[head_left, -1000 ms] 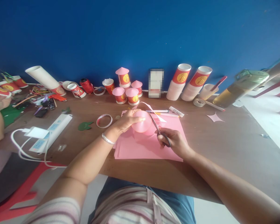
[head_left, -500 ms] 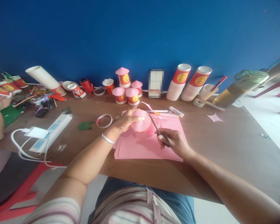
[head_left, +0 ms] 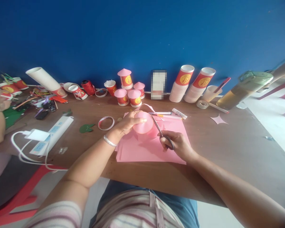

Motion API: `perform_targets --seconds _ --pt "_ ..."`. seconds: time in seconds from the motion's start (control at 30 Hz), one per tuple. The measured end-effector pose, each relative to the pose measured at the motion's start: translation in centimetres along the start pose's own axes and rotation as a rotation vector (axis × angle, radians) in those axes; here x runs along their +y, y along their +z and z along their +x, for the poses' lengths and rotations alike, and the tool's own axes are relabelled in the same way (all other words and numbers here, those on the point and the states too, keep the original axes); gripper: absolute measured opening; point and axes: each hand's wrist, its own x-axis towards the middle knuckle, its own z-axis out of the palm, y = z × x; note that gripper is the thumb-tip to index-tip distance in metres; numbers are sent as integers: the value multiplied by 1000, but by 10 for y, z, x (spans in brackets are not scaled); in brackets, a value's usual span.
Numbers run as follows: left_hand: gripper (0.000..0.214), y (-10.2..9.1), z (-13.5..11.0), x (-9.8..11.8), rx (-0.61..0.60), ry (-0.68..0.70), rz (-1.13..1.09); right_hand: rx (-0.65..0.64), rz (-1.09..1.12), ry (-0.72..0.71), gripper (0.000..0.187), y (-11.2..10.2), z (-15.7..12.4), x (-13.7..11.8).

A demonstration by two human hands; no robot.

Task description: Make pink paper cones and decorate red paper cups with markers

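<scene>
Well left of the pink paper stack point(head_left: 152, 153), a green paper piece point(head_left: 86, 128) is lying on the table point(head_left: 211, 147), and a white ring point(head_left: 106, 123) is lying nearer to the stack. Over the stack's far left part, your left hand point(head_left: 128, 123) is clamping the pink disc point(head_left: 143, 128); your thumb is pressing on its upper face, while your other fingers are mostly hidden. The disc is hanging or resting above the stack's far half; you cannot be telling from here whether they are touching.

A thin pink strip point(head_left: 152, 108) is curling over the stack's far edge, past the disc. You are probably trimming the rim, so you are doing best by turning the disc into the blades in small steps and letting the strip fall away outward. Over the stack's middle, the scissors point(head_left: 158, 126) are pointing away from you, their tips lying at the disc's right edge; whether paper is sitting between the blades is unclear. At the stack's right side, your right hand point(head_left: 178, 142) is wrapping its fingers around the handles. Short, even snips are likely giving a smoother curve.

At the stack's far right corner, a glue stick point(head_left: 180, 113) is lying near 2 pens point(head_left: 172, 117).
</scene>
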Motion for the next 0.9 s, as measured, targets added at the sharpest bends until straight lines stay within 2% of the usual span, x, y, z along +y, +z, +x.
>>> perform_targets --seconds 0.1,0.4,0.63,0.8,0.9 --pt "35 0 0 0 -23 -52 -41 4 -11 4 42 0 0 0" --pt "36 -1 1 0 -10 -64 -67 20 -31 32 40 0 0 3" --pt "42 1 0 2 30 -35 -118 60 119 72 41 2 0 9" --pt "41 2 2 3 95 86 -95 111 187 -56 39 2 -3 9" --pt "44 0 2 2 90 92 -6 185 160 -112 36 1 -5 8"
